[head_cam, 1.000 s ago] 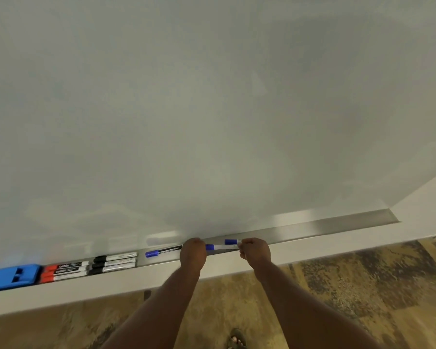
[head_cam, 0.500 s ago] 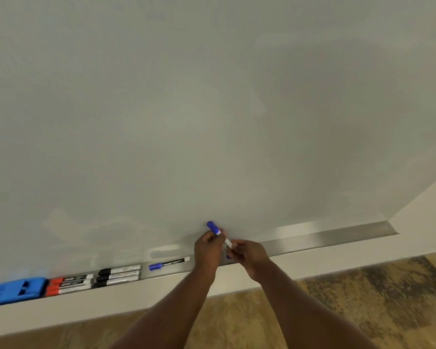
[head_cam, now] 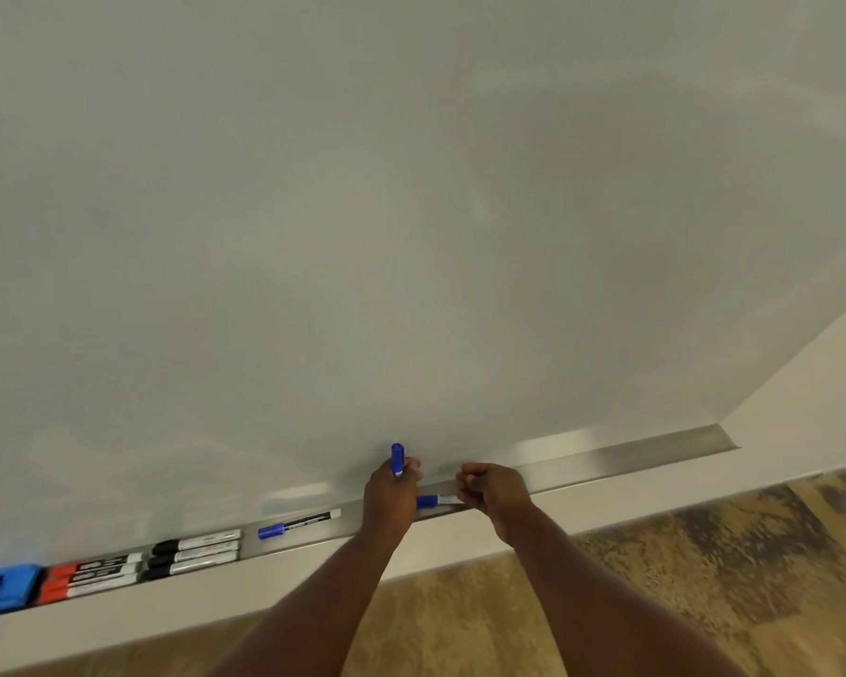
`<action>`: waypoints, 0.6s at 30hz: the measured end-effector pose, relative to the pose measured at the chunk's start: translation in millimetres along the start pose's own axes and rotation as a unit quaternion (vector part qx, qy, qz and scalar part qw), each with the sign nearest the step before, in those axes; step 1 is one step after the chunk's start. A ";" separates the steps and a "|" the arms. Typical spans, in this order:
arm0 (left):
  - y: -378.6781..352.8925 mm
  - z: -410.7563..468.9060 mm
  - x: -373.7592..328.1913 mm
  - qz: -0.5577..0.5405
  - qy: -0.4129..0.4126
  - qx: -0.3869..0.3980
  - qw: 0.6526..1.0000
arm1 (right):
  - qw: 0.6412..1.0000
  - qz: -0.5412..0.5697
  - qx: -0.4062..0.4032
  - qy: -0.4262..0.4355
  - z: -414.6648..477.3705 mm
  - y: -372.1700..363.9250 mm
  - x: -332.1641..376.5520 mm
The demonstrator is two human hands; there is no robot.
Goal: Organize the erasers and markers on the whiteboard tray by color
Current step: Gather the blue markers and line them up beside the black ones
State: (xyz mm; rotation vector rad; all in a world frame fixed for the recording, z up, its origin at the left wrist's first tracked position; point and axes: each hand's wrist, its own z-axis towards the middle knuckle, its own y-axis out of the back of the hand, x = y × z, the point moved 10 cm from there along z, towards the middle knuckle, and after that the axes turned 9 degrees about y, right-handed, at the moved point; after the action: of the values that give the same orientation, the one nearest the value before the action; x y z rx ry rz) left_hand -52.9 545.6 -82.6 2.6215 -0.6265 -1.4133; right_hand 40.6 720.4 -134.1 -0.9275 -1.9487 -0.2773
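Note:
My left hand (head_cam: 391,493) grips a blue-capped marker (head_cam: 397,459) that stands upright against the whiteboard, cap at the top. My right hand (head_cam: 494,488) is closed around the white end of a second blue marker (head_cam: 433,501), which lies low over the metal tray (head_cam: 606,461) between my hands. A third blue marker (head_cam: 298,523) lies in the tray left of my left hand. Further left are three black markers (head_cam: 194,552), three red markers (head_cam: 91,576) and a blue eraser (head_cam: 1,589).
The whiteboard (head_cam: 411,212) fills most of the view. The tray runs right to its end (head_cam: 724,439) with bare metal beyond my right hand. Below is a white ledge (head_cam: 216,603) and patterned brown floor (head_cam: 704,554).
My left hand has raised one blue marker from flat in the tray to upright. My hands have moved apart, and the right hand now holds a second blue marker.

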 end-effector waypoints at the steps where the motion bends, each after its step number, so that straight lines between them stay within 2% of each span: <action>1: -0.7 3.6 4.5 0.020 0.015 -0.006 1.000 | 1.000 -0.001 -0.014 -0.004 1.8 6.9 -0.9; 3: -2.4 10.9 14.2 0.070 0.044 -0.018 0.996 | 0.999 -0.014 -0.033 -0.009 6.1 19.0 -1.9; 6: -5.5 19.4 30.0 0.124 0.078 -0.024 0.989 | 0.998 -0.066 -0.020 0.003 13.5 26.3 -0.9; 8: -10.4 23.9 42.0 0.138 0.101 -0.013 0.985 | 0.994 -0.099 -0.052 0.016 19.4 37.5 -4.2; 12: -19.6 25.2 55.8 0.119 0.143 0.002 0.983 | 0.985 -0.133 -0.109 0.014 23.4 58.0 -13.7; 18: -27.9 20.4 54.8 0.059 0.160 0.023 0.985 | 0.979 -0.183 -0.090 -0.006 22.9 57.4 -17.0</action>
State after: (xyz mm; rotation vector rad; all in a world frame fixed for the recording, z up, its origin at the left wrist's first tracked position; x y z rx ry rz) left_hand -34.4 551.3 -144.5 2.7100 -0.7621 -0.9276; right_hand 70.9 763.7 -170.3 -0.6763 -2.1255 -0.6712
